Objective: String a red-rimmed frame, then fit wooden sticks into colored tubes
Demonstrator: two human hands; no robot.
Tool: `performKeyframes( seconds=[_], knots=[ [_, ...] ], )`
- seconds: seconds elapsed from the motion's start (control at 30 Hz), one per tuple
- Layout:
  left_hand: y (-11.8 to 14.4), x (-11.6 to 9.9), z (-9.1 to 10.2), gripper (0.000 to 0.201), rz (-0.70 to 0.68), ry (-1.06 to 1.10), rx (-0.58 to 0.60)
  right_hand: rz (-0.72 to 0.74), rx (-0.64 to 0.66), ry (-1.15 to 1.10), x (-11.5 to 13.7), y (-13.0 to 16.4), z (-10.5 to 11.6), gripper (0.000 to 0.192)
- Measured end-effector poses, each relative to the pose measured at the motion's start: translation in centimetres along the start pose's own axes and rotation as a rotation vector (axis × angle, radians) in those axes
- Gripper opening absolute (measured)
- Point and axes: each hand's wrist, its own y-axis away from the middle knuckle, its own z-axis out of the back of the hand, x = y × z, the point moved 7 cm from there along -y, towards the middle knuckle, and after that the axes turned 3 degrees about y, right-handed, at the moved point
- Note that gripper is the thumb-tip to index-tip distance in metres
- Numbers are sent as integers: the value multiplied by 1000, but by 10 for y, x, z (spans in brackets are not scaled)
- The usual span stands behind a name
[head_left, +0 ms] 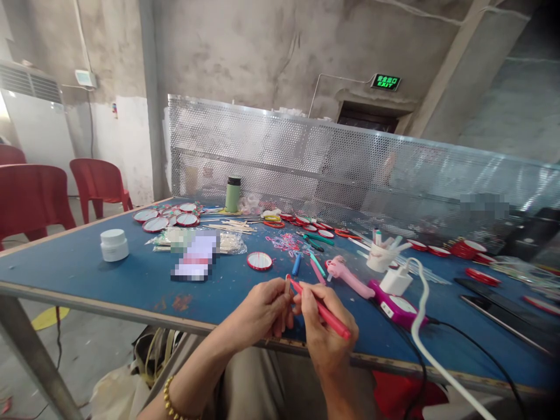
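At the front edge of the blue table, my right hand [328, 344] is closed around a red marker pen [335, 324], its tip pointing up and left. My left hand [260, 309] pinches a short, pale, stick-like piece [287, 284], and the pen tip meets or nearly meets its upper end. Most of that piece is hidden by my fingers. Just beyond my hands lies a round disc with a red rim [259, 261]. Close by are a blue pen [297, 264], a pink pen [318, 272] and a teal pen [318, 265].
A phone [199, 256] rests on bagged sticks, left of a pile of red-rimmed discs [156, 224]. A white jar [114, 245] stands farther left. To the right are a pen cup [380, 256], a purple power strip [398, 306] and a white cable [422, 309]. Perforated metal panels [262, 151] rise behind.
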Motion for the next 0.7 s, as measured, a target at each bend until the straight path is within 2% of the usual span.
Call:
performKeyframes(
  seconds=[0.7],
  knots=[
    [0, 2, 1, 37, -10, 0, 0, -31, -13, 0, 0, 0, 2, 13]
  ],
)
